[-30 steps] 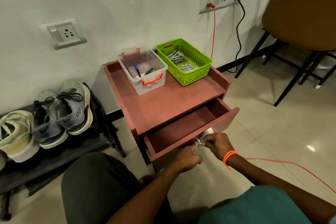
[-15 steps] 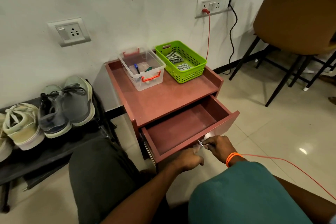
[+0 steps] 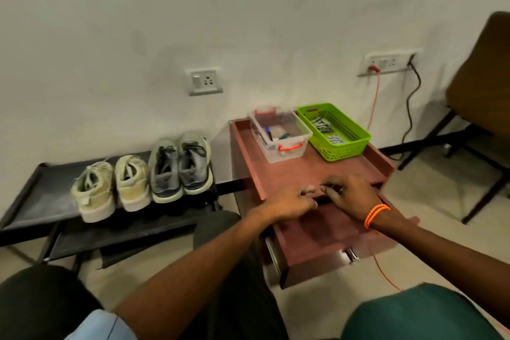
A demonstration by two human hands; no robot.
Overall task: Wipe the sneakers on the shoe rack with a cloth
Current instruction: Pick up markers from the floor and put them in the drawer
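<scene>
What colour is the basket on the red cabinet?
Bright green basket, clearest in the head view.

Four sneakers stand on one black shoe rack (image 3: 41, 196): two cream sneakers (image 3: 113, 188) and two grey sneakers (image 3: 180, 165), making two pairs. One red-brown cabinet (image 3: 298, 174) is the surface, with one open drawer (image 3: 331, 232). On it sit two containers: one clear plastic box (image 3: 281, 135) and one green basket (image 3: 335, 131). Two wall sockets show, one socket plate (image 3: 204, 80) and one longer socket strip (image 3: 385, 62), with two cords plugged in, one red cord (image 3: 374, 102) and one black cord (image 3: 411, 107). One brown chair (image 3: 480, 77) stands at the right. Two hands, the left hand (image 3: 289, 201) and the right hand (image 3: 352, 196), are over the drawer, with one orange wristband (image 3: 376, 214).
</scene>
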